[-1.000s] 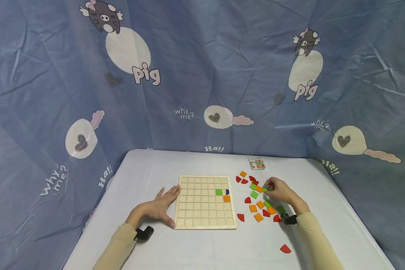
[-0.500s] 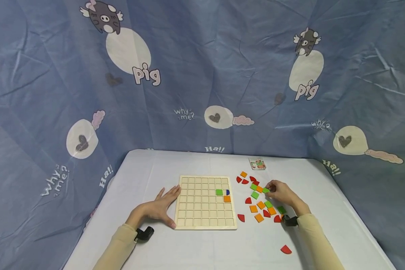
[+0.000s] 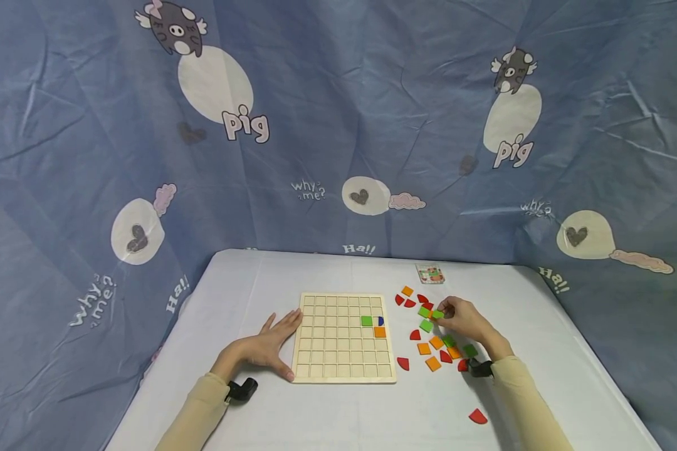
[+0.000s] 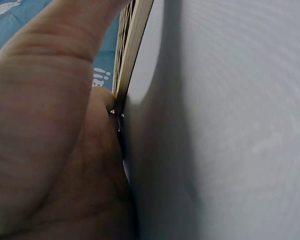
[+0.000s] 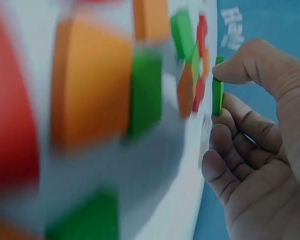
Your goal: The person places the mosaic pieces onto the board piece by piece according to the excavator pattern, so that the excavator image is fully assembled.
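A pale wooden grid board [image 3: 343, 351] lies on the white table. My left hand [image 3: 267, 344] rests along its left edge, fingers and thumb spread straight; the left wrist view shows the thumb at the board's side. In the board's right part sit a green square tile [image 3: 367, 321], a small dark blue piece [image 3: 380, 321] and an orange square tile [image 3: 380, 332]. To the right of the board, my right hand [image 3: 464, 318] pinches a green tile [image 5: 218, 92] between thumb and fingers. In the right wrist view this tile is raised off the table.
Loose orange square tiles [image 3: 433, 363], green tiles [image 3: 426, 326] and red quarter-round pieces [image 3: 403, 364] lie scattered right of the board. One red piece [image 3: 477, 416] lies apart, nearer the front. A small printed card [image 3: 430, 274] is at the back. A blue patterned cloth [image 3: 338, 125] hangs behind.
My right hand has lifted the green tile off the table and moved slightly left with it, over an orange tile. My left hand and the board have stayed still.
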`<state>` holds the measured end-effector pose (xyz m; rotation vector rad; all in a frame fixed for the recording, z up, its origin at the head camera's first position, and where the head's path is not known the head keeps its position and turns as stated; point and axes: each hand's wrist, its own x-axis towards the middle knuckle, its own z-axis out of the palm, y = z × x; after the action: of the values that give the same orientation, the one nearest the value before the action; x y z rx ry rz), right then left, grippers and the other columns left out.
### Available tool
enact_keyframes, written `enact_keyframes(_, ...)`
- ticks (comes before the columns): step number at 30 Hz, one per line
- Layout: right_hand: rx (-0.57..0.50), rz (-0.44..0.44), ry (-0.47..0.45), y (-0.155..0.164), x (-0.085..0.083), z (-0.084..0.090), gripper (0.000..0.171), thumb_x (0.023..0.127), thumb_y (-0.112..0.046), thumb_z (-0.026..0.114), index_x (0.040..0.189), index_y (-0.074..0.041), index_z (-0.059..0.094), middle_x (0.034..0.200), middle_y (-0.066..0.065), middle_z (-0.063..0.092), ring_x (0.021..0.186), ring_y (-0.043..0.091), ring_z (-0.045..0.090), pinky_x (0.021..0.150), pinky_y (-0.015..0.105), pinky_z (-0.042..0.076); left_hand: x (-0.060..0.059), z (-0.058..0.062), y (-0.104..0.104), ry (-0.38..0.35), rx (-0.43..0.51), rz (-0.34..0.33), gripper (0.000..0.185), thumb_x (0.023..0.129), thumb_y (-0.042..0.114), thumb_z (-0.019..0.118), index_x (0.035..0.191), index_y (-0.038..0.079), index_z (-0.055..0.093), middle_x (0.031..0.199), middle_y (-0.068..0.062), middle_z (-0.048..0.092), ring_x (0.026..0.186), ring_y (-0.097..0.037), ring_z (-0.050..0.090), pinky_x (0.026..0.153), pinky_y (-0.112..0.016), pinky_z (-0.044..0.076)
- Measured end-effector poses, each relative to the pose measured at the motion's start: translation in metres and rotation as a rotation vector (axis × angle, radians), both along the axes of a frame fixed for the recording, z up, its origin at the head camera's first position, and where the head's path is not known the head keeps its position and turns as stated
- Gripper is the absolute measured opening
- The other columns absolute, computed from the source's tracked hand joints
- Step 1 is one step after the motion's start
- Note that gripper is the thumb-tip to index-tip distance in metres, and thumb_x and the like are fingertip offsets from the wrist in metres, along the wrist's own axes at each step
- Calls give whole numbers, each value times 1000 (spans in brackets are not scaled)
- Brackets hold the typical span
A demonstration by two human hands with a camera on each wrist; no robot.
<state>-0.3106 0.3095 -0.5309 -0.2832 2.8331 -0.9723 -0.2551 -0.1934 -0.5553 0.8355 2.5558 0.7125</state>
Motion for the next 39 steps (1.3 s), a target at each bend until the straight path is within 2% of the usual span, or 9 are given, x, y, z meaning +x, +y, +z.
enact_keyframes(9, -5, 172, 74, -61, 8, 9, 23, 78, -14, 76, 96, -9, 63, 89, -1, 61, 77, 12, 53, 65, 23, 49, 0, -1, 0, 1, 0, -2, 138, 58, 61, 83, 155, 5, 2, 164, -11, -5, 151, -28, -6, 117, -59, -14)
enact_keyframes(14, -1, 285, 100, -94, 10, 11, 23, 78, -14, 75, 97, -9, 64, 87, 0, 60, 78, 13, 53, 67, 21, 48, 0, -1, -1, -1, 5, 1, 138, 58, 61, 84, 155, 5, 2, 164, -11, -5, 151, -29, -6, 117, -59, -14)
enact_keyframes(22, -8, 461, 91, -134, 13, 6, 24, 81, -15, 77, 99, -8, 63, 91, 1, 60, 78, 11, 55, 68, 20, 50, 0, 0, -1, -7, 8, -7, 138, 59, 61, 83, 155, 5, 1, 163, -11, -6, 151, -30, -6, 117, -59, -14)
enact_keyframes(33, 81, 513, 127, -142, 14, 0, 17, 84, -20, 76, 98, -15, 69, 97, -5, 61, 81, 6, 53, 71, 20, 50, 0, 3, 0, -2, -1, -5, 137, 59, 60, 84, 155, 4, 3, 164, -10, -5, 151, -29, -5, 117, -59, -14)
enact_keyframes(39, 72, 516, 109, -144, 12, 0, 15, 84, -20, 76, 96, -15, 70, 94, -5, 61, 78, 6, 53, 69, 19, 49, 0, 2, 0, -9, 2, 3, 137, 59, 59, 84, 155, 4, 3, 164, -10, -5, 151, -29, -6, 117, -58, -14)
